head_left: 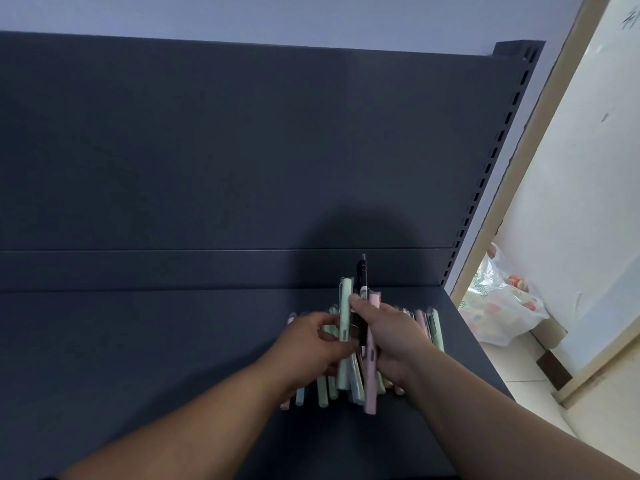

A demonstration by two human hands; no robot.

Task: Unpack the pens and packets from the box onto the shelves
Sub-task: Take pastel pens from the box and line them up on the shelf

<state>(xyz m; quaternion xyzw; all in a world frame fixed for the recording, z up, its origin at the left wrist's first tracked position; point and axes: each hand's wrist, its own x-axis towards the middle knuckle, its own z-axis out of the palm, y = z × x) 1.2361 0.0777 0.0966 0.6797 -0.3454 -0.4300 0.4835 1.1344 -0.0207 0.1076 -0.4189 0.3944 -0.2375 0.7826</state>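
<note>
On the dark shelf (138, 358) lies a row of several pastel pens (325, 389), green, pink and blue, side by side. My right hand (391, 337) grips a small bunch of pens above the row: a black pen (362, 271), a green pen (345, 306) and a pink pen (371, 382). My left hand (311, 341) has its fingers curled round pens at the left side of that bunch. More pens (433, 323) lie to the right of my right hand. The box is out of view.
The shelf's dark back panel (242, 150) rises behind the pens, with a slotted upright (498, 150) at its right end. Past the shelf's right edge, a white plastic bag (498, 306) sits on the floor against a pale framed board (588, 168).
</note>
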